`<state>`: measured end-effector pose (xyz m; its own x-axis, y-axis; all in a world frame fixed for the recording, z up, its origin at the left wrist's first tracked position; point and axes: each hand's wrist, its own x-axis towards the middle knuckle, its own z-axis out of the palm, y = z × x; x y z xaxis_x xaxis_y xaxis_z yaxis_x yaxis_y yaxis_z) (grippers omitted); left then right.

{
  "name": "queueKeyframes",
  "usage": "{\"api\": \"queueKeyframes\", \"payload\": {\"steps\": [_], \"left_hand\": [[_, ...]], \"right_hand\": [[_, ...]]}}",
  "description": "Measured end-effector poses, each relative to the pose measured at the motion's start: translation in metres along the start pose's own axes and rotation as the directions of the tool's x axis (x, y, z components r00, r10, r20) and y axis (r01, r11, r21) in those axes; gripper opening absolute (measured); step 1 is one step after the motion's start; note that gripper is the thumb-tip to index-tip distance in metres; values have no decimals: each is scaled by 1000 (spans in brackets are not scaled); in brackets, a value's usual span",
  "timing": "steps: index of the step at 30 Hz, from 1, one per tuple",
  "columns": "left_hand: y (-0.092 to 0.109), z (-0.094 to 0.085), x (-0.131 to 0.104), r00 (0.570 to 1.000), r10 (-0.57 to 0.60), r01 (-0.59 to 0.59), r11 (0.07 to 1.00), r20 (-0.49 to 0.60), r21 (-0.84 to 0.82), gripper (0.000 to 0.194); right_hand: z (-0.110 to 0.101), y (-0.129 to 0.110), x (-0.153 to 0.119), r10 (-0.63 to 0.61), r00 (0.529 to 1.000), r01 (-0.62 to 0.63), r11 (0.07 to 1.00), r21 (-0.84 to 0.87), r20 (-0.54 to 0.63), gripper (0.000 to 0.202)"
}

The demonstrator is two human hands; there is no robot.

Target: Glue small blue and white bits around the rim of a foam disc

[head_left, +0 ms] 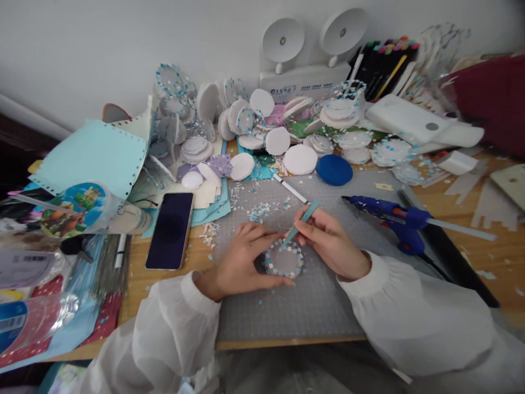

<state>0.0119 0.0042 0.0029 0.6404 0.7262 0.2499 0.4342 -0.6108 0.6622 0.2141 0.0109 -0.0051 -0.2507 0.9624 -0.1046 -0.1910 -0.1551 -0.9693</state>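
Over the grey cutting mat [254,320], my right hand [332,246] pinches teal tweezers [304,220], tips angled at the beaded ring [284,259], while my left hand [241,260] curves round its left edge, grasping nothing, seemingly to steady it.

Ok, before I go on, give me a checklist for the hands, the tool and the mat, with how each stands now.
1. Left hand beside the small round disc ringed with blue and white pieces: ok.
2. Right hand gripping the slim teal tool, its tip at the ring: ok.
3. Grey gridded cutting mat free of loose bits: not ok, blue and white scraps lie beyond the left hand.
4. Blue plastic glue gun apart from both hands: ok.
5. Glue gun cool: cannot tell.
6. Black-screened phone apart from both hands: ok.
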Motion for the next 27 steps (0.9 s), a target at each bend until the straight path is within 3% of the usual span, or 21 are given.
{"api": "queueKeyframes", "payload": {"steps": [27], "left_hand": [[-3, 1, -1, 999, 17, -18, 1000, 28, 4, 70]], "right_hand": [[0, 3, 0, -47, 998, 49, 998, -43, 40, 14]]}}
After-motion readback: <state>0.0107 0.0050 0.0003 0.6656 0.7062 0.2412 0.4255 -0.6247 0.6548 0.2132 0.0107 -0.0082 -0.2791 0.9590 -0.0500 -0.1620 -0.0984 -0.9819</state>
